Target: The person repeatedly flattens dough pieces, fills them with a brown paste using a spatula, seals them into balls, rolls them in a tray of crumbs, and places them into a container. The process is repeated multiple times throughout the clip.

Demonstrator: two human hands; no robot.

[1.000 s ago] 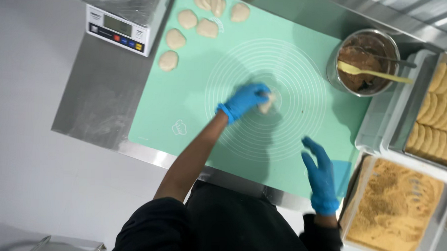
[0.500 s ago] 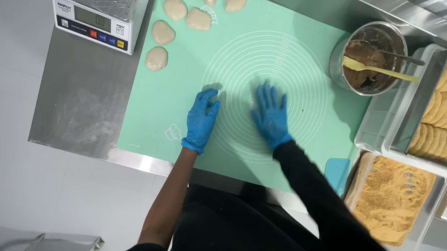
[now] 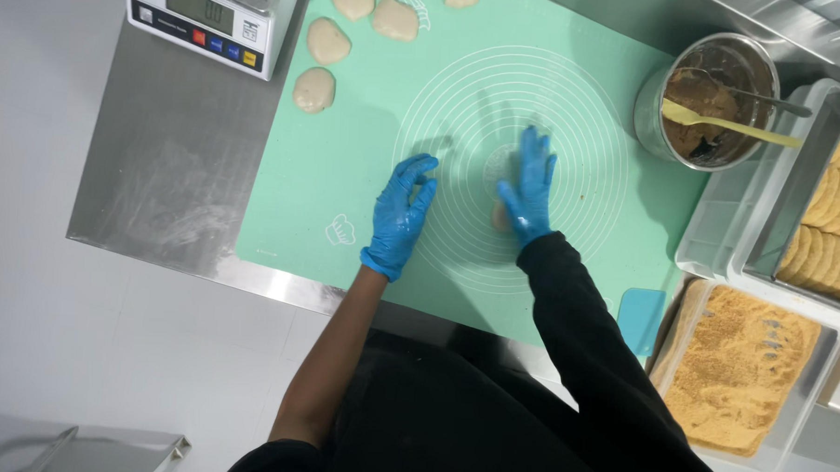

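Both hands wear blue gloves and lie on a green baking mat [image 3: 348, 168] that covers the middle of the steel tabletop [image 3: 161, 190]. The right hand [image 3: 528, 189] presses flat on a small pale piece of dough [image 3: 501, 214] inside the ring marks printed in the middle of the mat. Its fingers are spread and straight, so its grip is apart, not closed on anything. Most of the dough is hidden under the palm; only a bit shows at the hand's left side. The left hand [image 3: 399, 217] rests flat on the mat just beside it, fingers loosely apart and holding nothing.

At the far edge of the mat lie more dough pieces [image 3: 326, 41], well apart from the hands. A kitchen scale [image 3: 214, 15] stands at the far left corner of the tabletop. Near the far right corner stands a metal bowl of brown filling [image 3: 709, 102] with a yellow spatula [image 3: 726, 123] in it. By the right edge sit a tray of shaped pastries [image 3: 835, 209] and a tray of brown crumbs [image 3: 741, 368]. A blue scraper [image 3: 642, 318] lies at the near right corner of the mat.
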